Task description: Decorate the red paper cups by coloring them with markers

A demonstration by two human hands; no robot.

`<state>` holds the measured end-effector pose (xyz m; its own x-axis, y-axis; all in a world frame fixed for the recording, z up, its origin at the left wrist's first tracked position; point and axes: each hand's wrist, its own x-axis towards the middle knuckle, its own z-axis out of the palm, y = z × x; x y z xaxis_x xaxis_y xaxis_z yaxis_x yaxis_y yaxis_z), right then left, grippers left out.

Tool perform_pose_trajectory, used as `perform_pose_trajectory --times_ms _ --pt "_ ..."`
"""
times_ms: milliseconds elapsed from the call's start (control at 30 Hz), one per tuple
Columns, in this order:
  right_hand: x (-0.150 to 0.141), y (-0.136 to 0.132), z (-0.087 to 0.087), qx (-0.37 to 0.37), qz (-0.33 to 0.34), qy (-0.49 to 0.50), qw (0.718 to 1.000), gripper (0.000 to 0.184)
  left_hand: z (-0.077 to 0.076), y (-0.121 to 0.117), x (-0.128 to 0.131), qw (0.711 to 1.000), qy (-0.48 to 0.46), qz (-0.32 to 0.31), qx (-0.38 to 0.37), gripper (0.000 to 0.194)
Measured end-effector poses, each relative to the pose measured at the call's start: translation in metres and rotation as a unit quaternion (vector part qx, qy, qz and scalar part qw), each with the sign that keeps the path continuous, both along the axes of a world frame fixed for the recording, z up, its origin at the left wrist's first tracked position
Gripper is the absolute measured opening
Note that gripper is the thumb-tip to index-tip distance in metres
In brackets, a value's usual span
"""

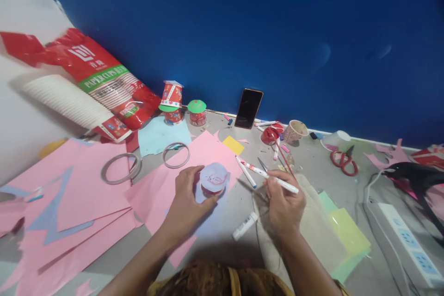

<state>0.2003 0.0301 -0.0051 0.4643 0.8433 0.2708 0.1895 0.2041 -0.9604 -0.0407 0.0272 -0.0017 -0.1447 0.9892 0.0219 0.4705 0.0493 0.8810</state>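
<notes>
My left hand (pixel 190 194) curls around a small cut-down paper cup (pixel 212 190) topped with a round lavender paper disc (pixel 214 176) that bears red drawn marks. Between the fingers of my right hand (pixel 285 200) is a white marker (pixel 274 178), its reddish tip pointing up and left. A second white marker (pixel 245 172) with a blue end lies just left of it. Below, between my hands, a white glue stick (pixel 244 225) rests on the table. Pink paper sheets (pixel 204 150) spread under and behind the cup.
Decorated cup pieces (pixel 171 97) and a green-topped one (pixel 197 112) stand at the back, near an upright phone (pixel 249 107). A bag of paper cups (pixel 104 78) leans at left. Red-handled scissors (pixel 344 163), a power strip (pixel 409 240) and tape rolls (pixel 176 155) lie around.
</notes>
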Motion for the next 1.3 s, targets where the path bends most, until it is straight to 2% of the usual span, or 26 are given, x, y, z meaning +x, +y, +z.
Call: perform_pose_trajectory --times_ms 233,433,533,667,767,933,1067,1300 --pt "-0.003 -0.004 0.011 -0.012 0.014 -0.031 0.999 0.033 -0.017 0.002 0.01 0.996 0.072 0.007 0.052 0.056" --pt "0.005 -0.009 0.0 0.004 0.054 -0.049 0.997 0.029 -0.018 -0.002 0.019 0.994 0.086 0.015 0.066 0.043" --pt "0.007 -0.015 0.0 0.028 0.081 -0.07 0.994 0.023 -0.018 -0.003 0.019 0.993 0.094 0.039 0.065 0.044" --pt "-0.001 -0.024 0.012 0.086 0.105 -0.127 0.983 0.019 -0.015 -0.004 0.019 0.989 0.12 0.066 0.051 0.053" --pt "-0.011 -0.027 0.02 0.134 0.14 -0.155 0.969 0.019 -0.015 -0.005 0.018 0.99 0.106 0.075 0.051 0.062" --pt "-0.018 -0.027 0.019 0.169 0.175 -0.185 0.952 0.012 -0.018 -0.004 0.014 0.995 0.069 0.021 0.063 0.073" --pt "-0.021 -0.026 0.018 0.201 0.183 -0.198 0.942 0.01 -0.017 -0.004 0.013 0.997 0.057 -0.013 0.049 0.066" --pt "-0.028 -0.022 0.026 0.233 0.222 -0.236 0.917 0.017 -0.014 -0.003 0.013 0.996 0.072 -0.023 0.039 0.052"
